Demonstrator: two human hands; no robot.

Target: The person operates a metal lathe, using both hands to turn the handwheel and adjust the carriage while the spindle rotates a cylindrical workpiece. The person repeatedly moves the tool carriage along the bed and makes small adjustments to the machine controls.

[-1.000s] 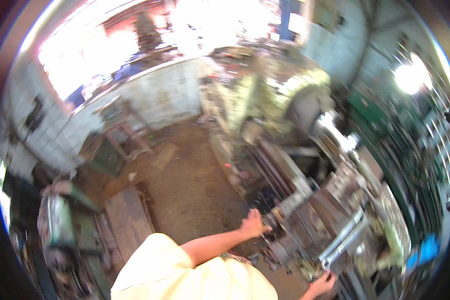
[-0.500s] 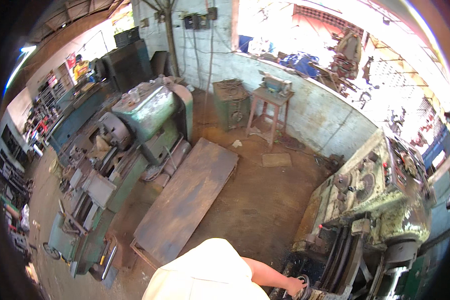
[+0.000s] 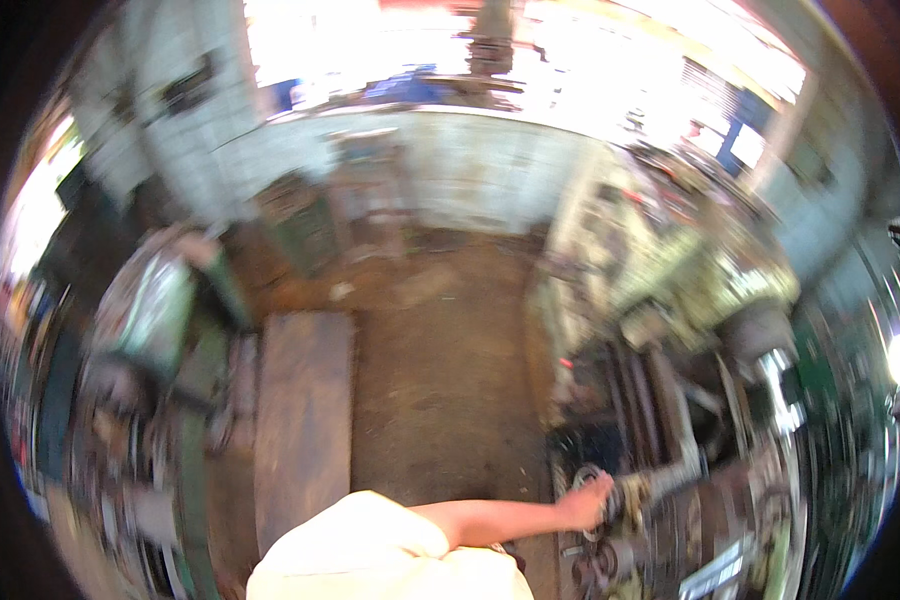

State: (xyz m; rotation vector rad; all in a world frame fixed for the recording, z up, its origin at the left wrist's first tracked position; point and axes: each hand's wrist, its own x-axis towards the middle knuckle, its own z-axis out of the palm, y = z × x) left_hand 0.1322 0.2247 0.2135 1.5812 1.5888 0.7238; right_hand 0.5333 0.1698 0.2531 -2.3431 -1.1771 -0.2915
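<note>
From a cream sleeve at the lower edge, my left forearm stretches to the right. At its end my left hand (image 3: 587,503) is closed on a metal handwheel (image 3: 584,476); motion blur softens its fingers. The wheel sits on the near side of a worn metal lathe (image 3: 650,270), whose headstock has flaking pale-green paint. A dark round chuck (image 3: 755,330) shows on the lathe's far side, with a shiny metal part (image 3: 782,390) below it. My right hand is out of sight.
A brown metal sheet (image 3: 305,420) lies low on the left. Another green lathe (image 3: 145,310) stands beyond it. By the far wall are a green cabinet (image 3: 298,225) and a small stand (image 3: 368,200). Loose tools (image 3: 685,175) lie atop the right lathe's headstock.
My view has swung right, so more of the right-hand lathe shows and the picture is blurred. My left hand stays on the handwheel.
</note>
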